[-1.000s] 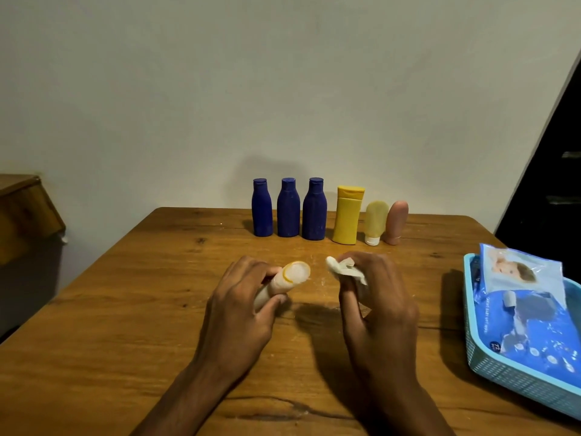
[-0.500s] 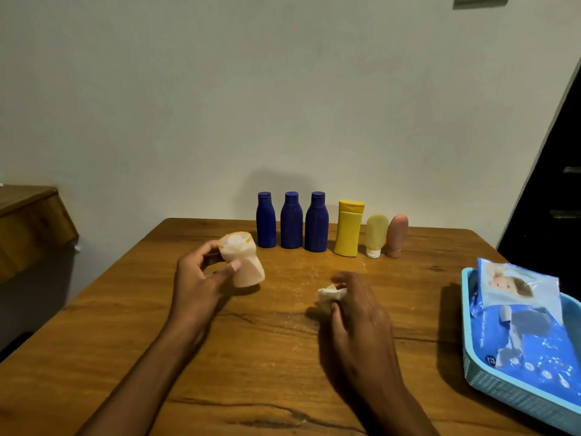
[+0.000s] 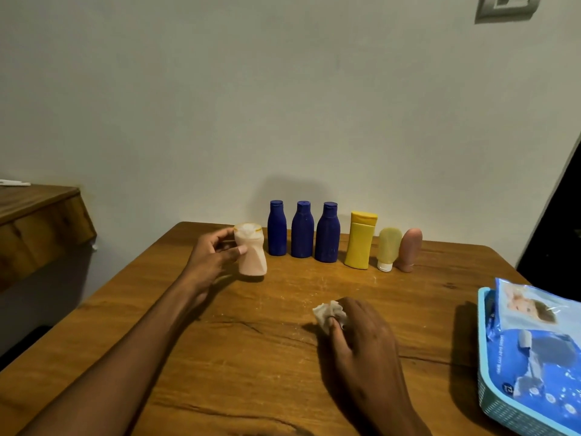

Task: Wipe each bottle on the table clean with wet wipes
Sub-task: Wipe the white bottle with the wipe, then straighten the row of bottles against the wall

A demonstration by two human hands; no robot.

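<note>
Here the left hand [image 3: 213, 256] grips the light, dented pale bottle [image 3: 250, 249] at the row's left end; take it at its waist. The right hand [image 3: 361, 328] clutches a crumpled wipe [image 3: 325, 313] on the table [image 3: 251, 357].

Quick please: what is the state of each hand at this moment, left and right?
Left hand: fingers and thumb grip the pale peach bottle at the left end of the row.
Right hand: fingers curled round a crumpled wet wipe, low over the table.
</note>
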